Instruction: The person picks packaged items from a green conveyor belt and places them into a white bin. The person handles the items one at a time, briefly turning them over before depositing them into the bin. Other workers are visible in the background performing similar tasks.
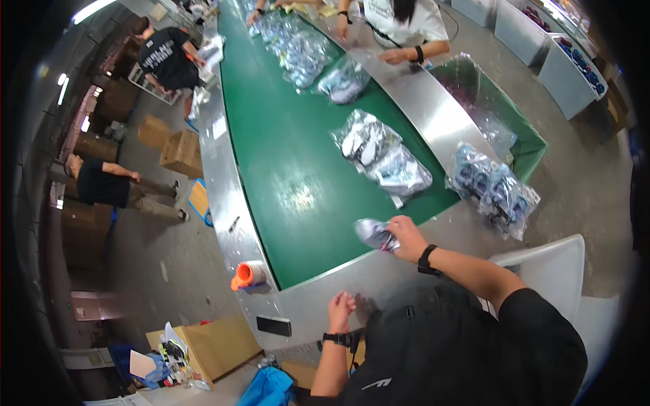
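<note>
My right hand [407, 240] is closed on a small grey-lavender shoe [376, 233] with a pink detail, held above the near end of the green conveyor belt [291, 196]. Just past it on the belt lie clear plastic bags of shoes [382, 155], some with black-and-white parts showing. Another bagged bundle of bluish shoes [494, 186] rests at the right, on the metal edge. Over the metal border nearest me is my left hand [341, 310], its fingers loosely curled together with nothing visible in them.
A phone [273, 326] and an orange tape roll [249, 273] sit on the left metal border [233, 216]. A green-lined bin [528, 128] stands right of the belt. More bagged shoes [298, 54] lie farther up. Co-workers stand at the far end and left.
</note>
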Tool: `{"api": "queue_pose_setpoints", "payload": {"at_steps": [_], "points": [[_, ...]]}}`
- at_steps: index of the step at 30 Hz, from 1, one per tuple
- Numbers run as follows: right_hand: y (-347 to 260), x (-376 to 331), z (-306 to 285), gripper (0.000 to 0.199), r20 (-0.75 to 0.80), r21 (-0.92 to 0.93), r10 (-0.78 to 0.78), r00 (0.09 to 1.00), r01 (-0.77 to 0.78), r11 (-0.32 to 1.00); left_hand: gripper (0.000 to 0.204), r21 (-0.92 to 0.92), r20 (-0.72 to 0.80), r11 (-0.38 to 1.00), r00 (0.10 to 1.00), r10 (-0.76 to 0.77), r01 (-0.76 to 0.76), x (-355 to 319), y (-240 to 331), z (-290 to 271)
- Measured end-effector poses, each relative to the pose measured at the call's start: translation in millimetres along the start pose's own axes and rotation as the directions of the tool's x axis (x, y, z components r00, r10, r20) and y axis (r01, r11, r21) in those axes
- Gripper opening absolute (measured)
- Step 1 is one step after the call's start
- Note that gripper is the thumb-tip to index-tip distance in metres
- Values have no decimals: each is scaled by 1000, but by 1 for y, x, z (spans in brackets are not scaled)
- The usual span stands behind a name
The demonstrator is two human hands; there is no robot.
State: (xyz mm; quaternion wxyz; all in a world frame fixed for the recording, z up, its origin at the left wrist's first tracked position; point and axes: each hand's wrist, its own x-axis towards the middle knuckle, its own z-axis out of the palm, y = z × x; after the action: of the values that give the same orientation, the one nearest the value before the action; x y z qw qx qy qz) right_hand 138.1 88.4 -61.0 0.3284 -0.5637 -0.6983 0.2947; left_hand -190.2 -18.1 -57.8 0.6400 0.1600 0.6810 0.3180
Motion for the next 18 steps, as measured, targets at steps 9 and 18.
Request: {"api": "queue_pose_setpoints", "payload": {"at_steps": [9,18], "points": [[-22,-50,-8,45,528,259,-152,836,12,966,67,-132,98,989,992,78,-64,-9,3,30],[124,31,-64,58,-257,-106,482,837,-521,847,105,117,174,936,935,310,-332,6,-10,34]]}}
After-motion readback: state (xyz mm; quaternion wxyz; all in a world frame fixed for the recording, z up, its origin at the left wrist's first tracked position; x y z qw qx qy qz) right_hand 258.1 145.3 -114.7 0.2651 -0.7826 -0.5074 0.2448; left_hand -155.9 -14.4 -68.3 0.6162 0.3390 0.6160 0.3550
